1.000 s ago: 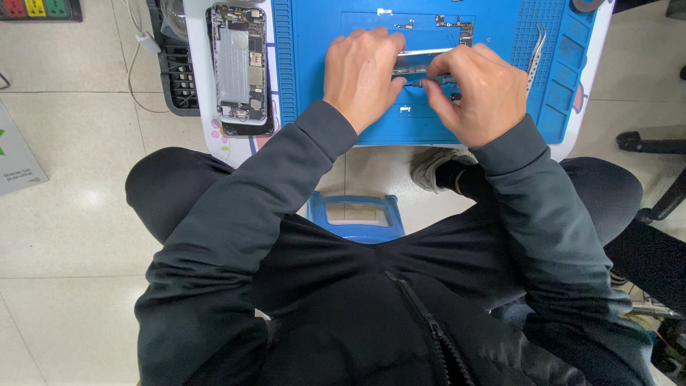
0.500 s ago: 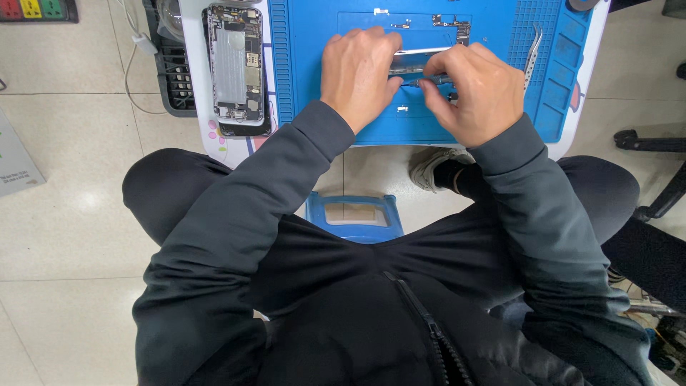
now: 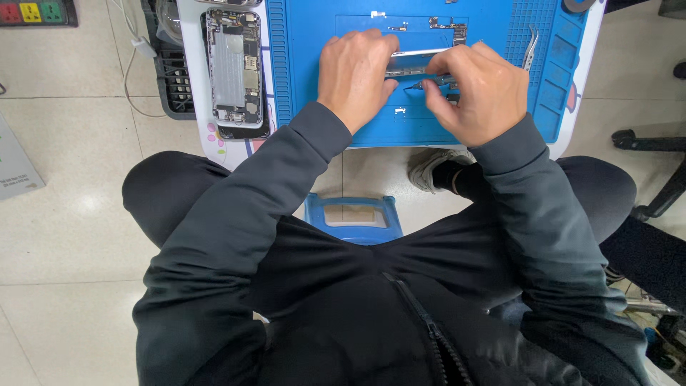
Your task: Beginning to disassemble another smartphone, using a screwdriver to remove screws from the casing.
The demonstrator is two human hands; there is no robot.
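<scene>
My left hand (image 3: 354, 75) grips the left end of a thin grey metal phone part (image 3: 414, 61) held just above the blue work mat (image 3: 307, 71). My right hand (image 3: 479, 89) is closed on a slim dark tool (image 3: 416, 86) whose tip points left under that part. Both hands nearly touch over the mat's middle. Small screws and tiny components (image 3: 446, 25) lie on the mat beyond my fingers.
An opened phone body (image 3: 232, 68) lies face up on the white table left of the mat. Metal tweezers (image 3: 530, 46) rest at the mat's right side. A black tray (image 3: 168, 86) sits at the table's left edge. A blue stool (image 3: 350, 218) shows between my knees.
The view has shifted slightly; my hands stay together on the metal part with only small finger movement.
</scene>
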